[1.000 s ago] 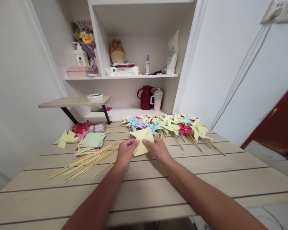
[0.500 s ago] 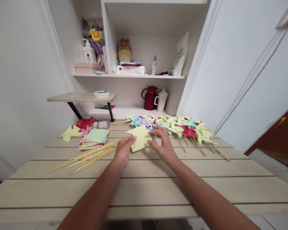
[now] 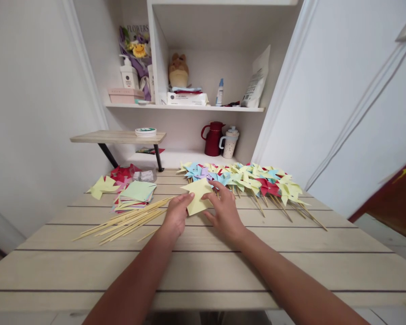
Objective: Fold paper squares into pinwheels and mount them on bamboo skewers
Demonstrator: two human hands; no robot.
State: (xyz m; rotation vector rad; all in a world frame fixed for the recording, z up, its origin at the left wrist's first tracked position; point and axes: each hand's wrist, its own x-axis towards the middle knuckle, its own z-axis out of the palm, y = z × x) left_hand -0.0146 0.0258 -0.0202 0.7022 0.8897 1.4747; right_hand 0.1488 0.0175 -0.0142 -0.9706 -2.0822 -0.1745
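Above the middle of the table, my left hand point(image 3: 177, 214) pinches a pale yellow square of paper point(image 3: 198, 205) at its left edge, thumb on top. The paper is tilted, with its corners apart like a cut pinwheel sheet. At its right edge my right hand point(image 3: 226, 212) has its fingers bent over the paper, which hide that corner; the thumb is lower down. To the left lies a stack of coloured paper squares point(image 3: 140, 192), with a bundle of thin wooden sticks point(image 3: 128, 223) in front of it.
Finished pinwheels on sticks point(image 3: 257, 180) are heaped at the back right. A loose yellow pinwheel point(image 3: 102, 187), red paper pieces point(image 3: 122, 173) and a clear box point(image 3: 145, 174) sit at the back left. Behind stand a small raised shelf point(image 3: 118, 136), a red jug point(image 3: 213, 140) and a cup point(image 3: 229, 143).
My right hand has moved in leftward, and its fingers now bend over the right part of the paper. My left hand keeps its pinch. The whole view has shifted slightly.
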